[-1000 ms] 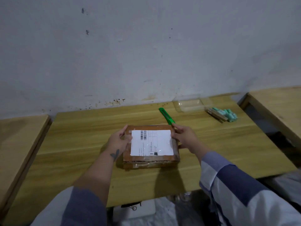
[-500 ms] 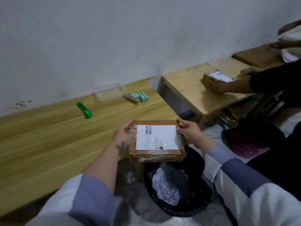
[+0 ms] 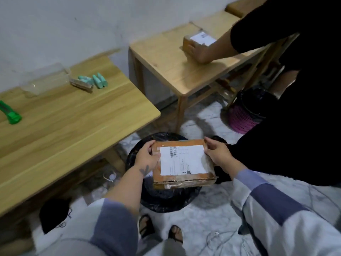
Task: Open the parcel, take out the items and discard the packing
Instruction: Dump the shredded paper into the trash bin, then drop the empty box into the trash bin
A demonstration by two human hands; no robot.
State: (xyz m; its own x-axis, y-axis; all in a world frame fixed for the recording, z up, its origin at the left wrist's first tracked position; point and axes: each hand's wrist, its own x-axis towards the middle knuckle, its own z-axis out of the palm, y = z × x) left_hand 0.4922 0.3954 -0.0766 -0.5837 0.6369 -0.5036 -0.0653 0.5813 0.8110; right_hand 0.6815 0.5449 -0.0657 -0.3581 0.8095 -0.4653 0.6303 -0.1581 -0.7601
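Observation:
A flat brown cardboard parcel (image 3: 182, 179) with a white shipping label hangs in the air over a black-lined bin (image 3: 166, 200) on the floor. My left hand (image 3: 146, 156) grips its left edge and my right hand (image 3: 217, 154) grips its right edge. On the wooden table (image 3: 73, 126) to the left lie several small teal items (image 3: 97, 81), a clear plastic box (image 3: 48, 80) and a green box cutter (image 3: 10, 113).
A second wooden table (image 3: 166, 58) stands to the right, where another person in black holds another parcel (image 3: 198, 40). A pink basket with a black liner (image 3: 245, 113) stands on the floor beside them. Cables lie on the marble floor near my feet.
I have lifted the parcel off the table and carried it to the right, off the table's edge and over the black bin. Both hands kept their hold.

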